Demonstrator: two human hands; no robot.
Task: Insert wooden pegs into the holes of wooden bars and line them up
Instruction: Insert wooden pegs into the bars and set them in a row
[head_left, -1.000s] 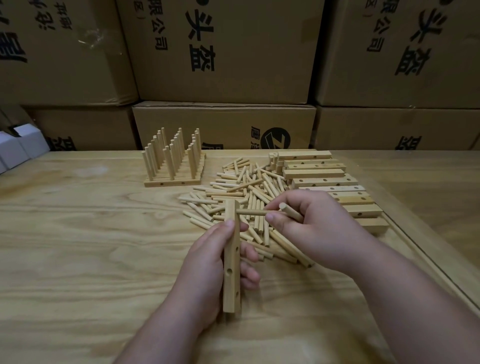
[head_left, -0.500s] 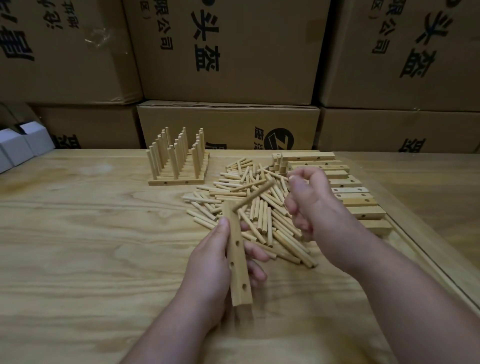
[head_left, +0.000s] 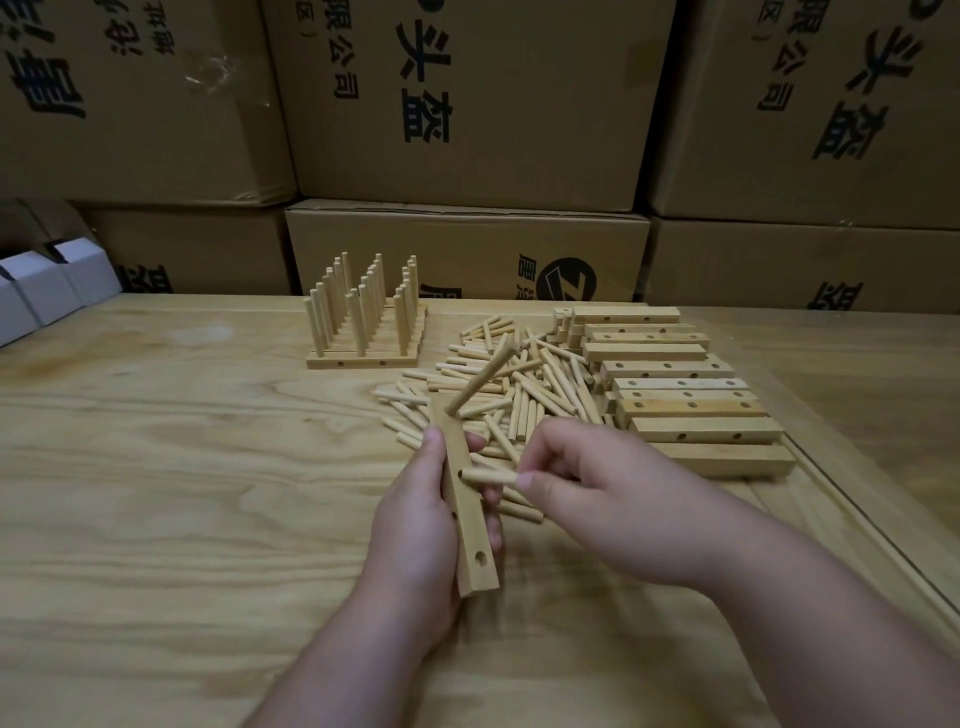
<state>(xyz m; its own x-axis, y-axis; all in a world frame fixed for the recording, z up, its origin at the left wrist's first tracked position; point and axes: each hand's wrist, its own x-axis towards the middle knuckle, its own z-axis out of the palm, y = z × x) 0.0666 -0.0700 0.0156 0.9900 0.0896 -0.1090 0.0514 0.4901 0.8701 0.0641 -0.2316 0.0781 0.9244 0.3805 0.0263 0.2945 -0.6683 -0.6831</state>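
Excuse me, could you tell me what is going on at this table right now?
A person is fitting pegs into a wooden bar. The left hand holds the bar, which already has one peg standing in its far hole. The right hand is bringing a second peg up to the next hole. Loose pegs lie piled behind, empty bars are stacked to the right, and finished bars stand lined up at the back.
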